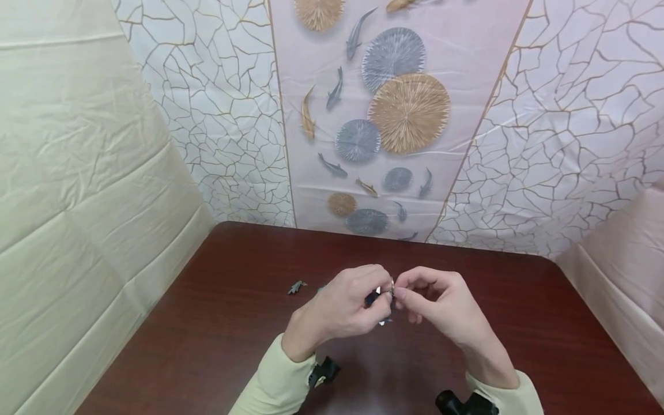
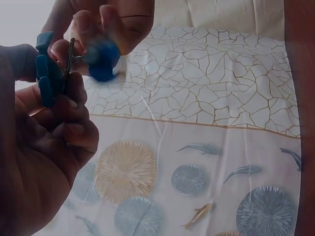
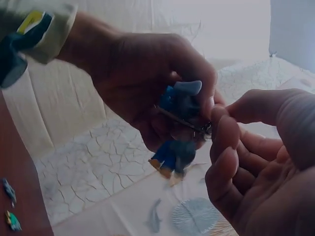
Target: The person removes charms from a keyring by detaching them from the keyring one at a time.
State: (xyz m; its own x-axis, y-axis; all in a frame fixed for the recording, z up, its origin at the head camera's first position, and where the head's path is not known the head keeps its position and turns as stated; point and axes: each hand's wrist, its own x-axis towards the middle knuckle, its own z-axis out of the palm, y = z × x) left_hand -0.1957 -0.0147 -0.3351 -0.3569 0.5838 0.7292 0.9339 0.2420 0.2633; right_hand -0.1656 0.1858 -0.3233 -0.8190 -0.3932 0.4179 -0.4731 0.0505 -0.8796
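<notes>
Two hands meet above the middle of a dark red-brown table (image 1: pixel 218 323), low in the centre of the head view, and they hide most of what they hold. The left hand (image 1: pixel 339 305) has its fingers curled around a small blue figure (image 3: pixel 178 125) on a metal keyring (image 3: pixel 206 130); from the head camera only a dark sliver and a glint of metal show between the knuckles. The right wrist view shows more: blue pieces above and below the left fingers, with a thin metal bar running to the ring. Its exact shape stays unclear. The right hand (image 1: pixel 441 302) pinches the ring with thumb and forefinger tips pressed together, the other fingers loosely curled beneath. Both wrists angle inward, pale green sleeves (image 1: pixel 275 383) cut off by the bottom edge. To the left of the hands, well apart, a tiny dark charm (image 1: pixel 297 286) lies on the table, too small to identify. No writing is readable anywhere.
</notes>
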